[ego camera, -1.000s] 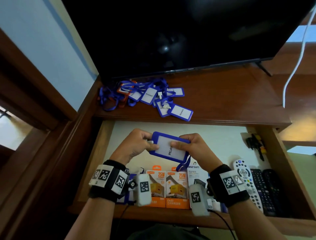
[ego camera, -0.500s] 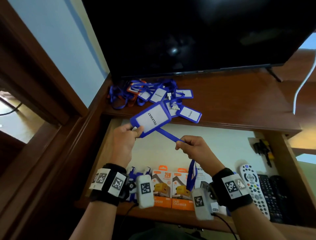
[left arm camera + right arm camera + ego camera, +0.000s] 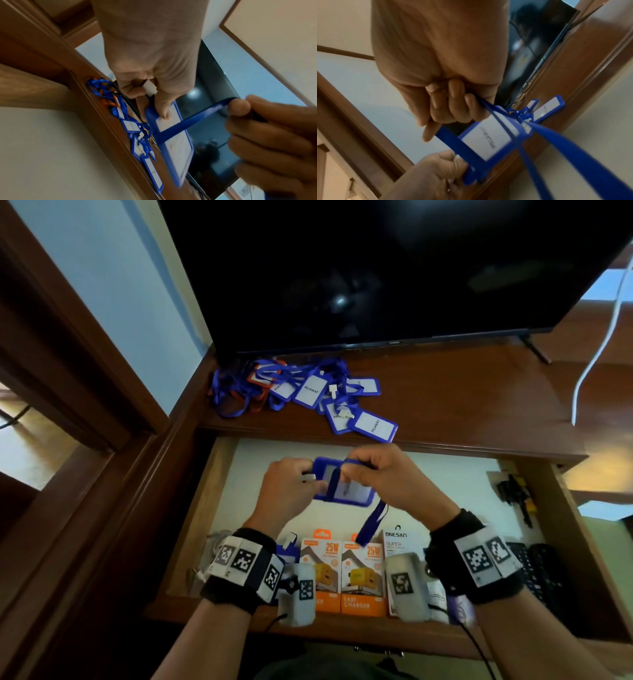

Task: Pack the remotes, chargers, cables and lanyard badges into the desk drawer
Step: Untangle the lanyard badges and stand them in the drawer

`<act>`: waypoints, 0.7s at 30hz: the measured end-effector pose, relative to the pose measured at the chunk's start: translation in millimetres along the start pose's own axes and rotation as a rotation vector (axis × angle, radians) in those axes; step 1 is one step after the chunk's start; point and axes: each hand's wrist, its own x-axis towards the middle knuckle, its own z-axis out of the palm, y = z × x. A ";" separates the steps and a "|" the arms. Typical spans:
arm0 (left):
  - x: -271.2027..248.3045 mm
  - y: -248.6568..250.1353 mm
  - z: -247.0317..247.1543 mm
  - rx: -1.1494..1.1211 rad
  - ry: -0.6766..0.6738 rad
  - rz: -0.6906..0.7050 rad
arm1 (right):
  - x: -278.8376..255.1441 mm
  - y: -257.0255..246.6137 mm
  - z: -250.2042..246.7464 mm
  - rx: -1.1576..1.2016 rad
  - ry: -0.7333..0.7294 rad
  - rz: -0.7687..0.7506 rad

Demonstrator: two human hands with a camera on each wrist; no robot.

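Over the open drawer [image 3: 191, 529] both hands hold one blue lanyard badge [image 3: 344, 491]. My left hand [image 3: 308, 479] pinches its clip end, thumb lying on the white card [image 3: 163, 108]. My right hand [image 3: 356, 470] has its fingers [image 3: 453, 106] curled round the blue strap [image 3: 193, 120], which crosses the face of the badge [image 3: 488, 140]. The strap's loose end [image 3: 373, 522] hangs down towards the charger boxes [image 3: 342, 573]. A tangled pile of more blue and orange lanyard badges [image 3: 308, 392] lies on the desk top, left of centre.
Several remotes [image 3: 534, 570] lie at the drawer's right side, and a dark tool [image 3: 517, 494] in its back right corner. A white cable [image 3: 212, 546] sits at the front left. A black TV [image 3: 376, 268] stands on the desk; a white cord [image 3: 599, 354] hangs at right.
Half a second ago the badge was raised near the desk edge with the strap stretched between the hands. Now both hands have come together lower over the drawer, with the strap laid across the badge.
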 end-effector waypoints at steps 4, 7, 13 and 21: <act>-2.5 7.1 -4.8 -0.056 -0.244 0.023 | 8.2 14.2 -13.3 -0.090 0.119 0.041; -5.6 2.7 -14.4 -0.183 -0.340 0.011 | 8.6 28.1 -10.8 -0.048 0.115 0.070; -10.6 -11.2 -26.3 -0.591 -0.265 -0.012 | 7.2 51.2 16.9 0.297 0.079 0.186; -17.4 -31.9 -17.1 -0.808 0.110 -0.204 | 3.0 44.1 58.5 0.292 -0.020 0.212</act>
